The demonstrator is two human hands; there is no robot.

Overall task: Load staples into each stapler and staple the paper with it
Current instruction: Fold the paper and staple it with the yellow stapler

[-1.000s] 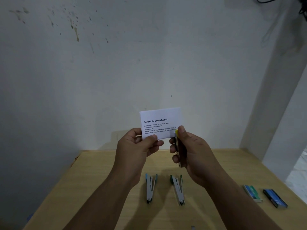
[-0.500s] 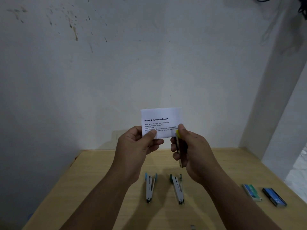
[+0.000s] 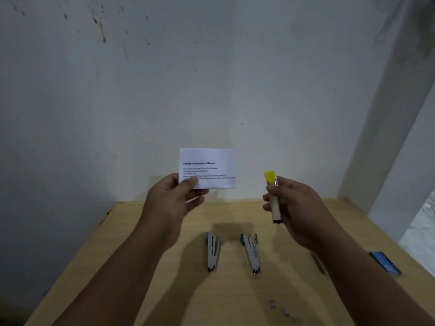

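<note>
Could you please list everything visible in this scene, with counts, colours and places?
Folded white printed paper: one, held up before the wall.
Yellow-tipped stapler: one, held upright, apart from the paper.
Blue-ended metal stapler: one, on table, centre-left.
Green-ended metal stapler: one, on table, centre.
Blue staple box: one, table right.
Green box: one, partly hidden by right arm.
Loose grey staple bits: several, near edge.
Light wooden table: one.
Left hand: pinches paper.
Right hand: grips yellow-tipped stapler.

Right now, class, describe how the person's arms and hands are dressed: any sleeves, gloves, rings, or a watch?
Both forearms are bare up to the frame's lower edge, with no sleeves in view. The left hand and right hand wear no gloves, and no rings, watch or wristband can be seen.
</note>
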